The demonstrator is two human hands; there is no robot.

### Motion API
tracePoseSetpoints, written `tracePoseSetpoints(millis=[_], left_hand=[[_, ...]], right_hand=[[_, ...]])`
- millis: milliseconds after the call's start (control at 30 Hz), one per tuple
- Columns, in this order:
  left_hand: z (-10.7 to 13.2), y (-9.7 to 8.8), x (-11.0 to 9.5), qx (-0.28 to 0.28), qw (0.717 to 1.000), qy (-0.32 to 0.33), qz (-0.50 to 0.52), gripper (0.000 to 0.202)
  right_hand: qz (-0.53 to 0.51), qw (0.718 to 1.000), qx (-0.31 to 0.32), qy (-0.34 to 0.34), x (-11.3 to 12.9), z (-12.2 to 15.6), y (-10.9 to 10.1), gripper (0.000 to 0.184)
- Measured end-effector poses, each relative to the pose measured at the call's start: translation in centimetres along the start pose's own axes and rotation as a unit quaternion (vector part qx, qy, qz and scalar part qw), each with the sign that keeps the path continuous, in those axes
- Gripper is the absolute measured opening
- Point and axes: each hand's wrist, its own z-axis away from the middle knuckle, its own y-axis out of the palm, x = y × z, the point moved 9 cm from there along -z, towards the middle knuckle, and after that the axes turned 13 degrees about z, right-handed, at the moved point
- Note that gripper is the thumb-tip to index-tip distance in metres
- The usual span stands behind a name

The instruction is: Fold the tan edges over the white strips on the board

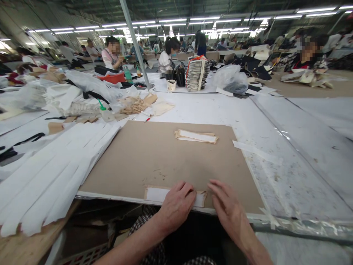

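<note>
Head view: two bare hands at a white-and-tan strip on a brown board.
The strip (156,194) lies flat along the near edge of the board (124,162). The left hand (176,204) rests over it, fingers bent and close together; I cannot tell if they pinch. The right hand (228,204) is by its right end, fingers slightly spread. Similar strips (197,136) lie farther back. Dark marks on the white table (292,180) are too blurred to read.

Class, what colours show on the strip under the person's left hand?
The strip is white with tan edges, as the head view shows.
</note>
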Motion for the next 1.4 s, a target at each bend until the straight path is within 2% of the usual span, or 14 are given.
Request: tracePoseSetpoints(millis=[100, 267, 400, 467, 533, 667, 833, 933, 1033, 1233, 1400], left_hand=[[0.0, -0.4, 0.2, -0.003, 1.000, -0.001, 0.018, 0.016], [-1.0, -1.1, 0.7, -0.009, 0.995, -0.009, 0.095, 0.011], [-2.5, -0.9, 1.0, -0.004, 0.989, -0.015, 0.150, 0.015], [-3.2, -0.5, 1.0, 0.000, 0.988, -0.006, 0.151, 0.008], [-3.6, -0.2, 0.7, 0.003, 0.990, 0.012, 0.143, 0.003], [-3.4, 0.1, -0.1, 0.015, 0.993, 0.061, 0.103, 0.013], [-2.3, 0.7, -1.4, 0.047, 0.993, 0.108, -0.013, 0.018], [-1.6, 1.2, -1.9, 0.067, 0.989, 0.118, -0.063, 0.026], [-1.3, 1.1, -1.7, 0.045, 0.993, 0.095, -0.051, 0.030], [-0.7, 1.2, -0.8, 0.005, 1.000, 0.030, 0.006, 0.027], [0.4, 1.0, -0.9, -0.018, 1.000, 0.021, 0.006, 0.027]], right_hand=[[0.010, 0.997, -0.062, 0.048, 0.4, 2.4, 0.0, 0.030], [0.121, 0.991, -0.052, 0.032, 2.9, 4.2, 1.8, 0.034], [0.160, 0.986, -0.048, 0.031, 3.0, 4.5, 2.5, 0.035], [0.165, 0.984, -0.049, 0.035, 3.0, 4.5, 2.5, 0.035], [0.165, 0.984, -0.055, 0.044, 3.0, 4.5, 2.4, 0.035], [0.155, 0.984, -0.060, 0.067, 3.1, 4.3, 2.2, 0.035], [0.119, 0.988, -0.068, 0.068, 2.9, 4.4, 1.9, 0.036], [0.070, 0.990, -0.096, 0.082, 2.3, 4.6, 1.2, 0.033], [0.075, 0.986, -0.108, 0.103, 1.7, 4.4, 0.8, 0.037], [0.194, 0.979, -0.067, -0.005, 3.8, 3.8, 1.9, 0.053], [0.244, 0.967, -0.063, -0.043, 3.7, 4.7, 2.6, 0.061]])
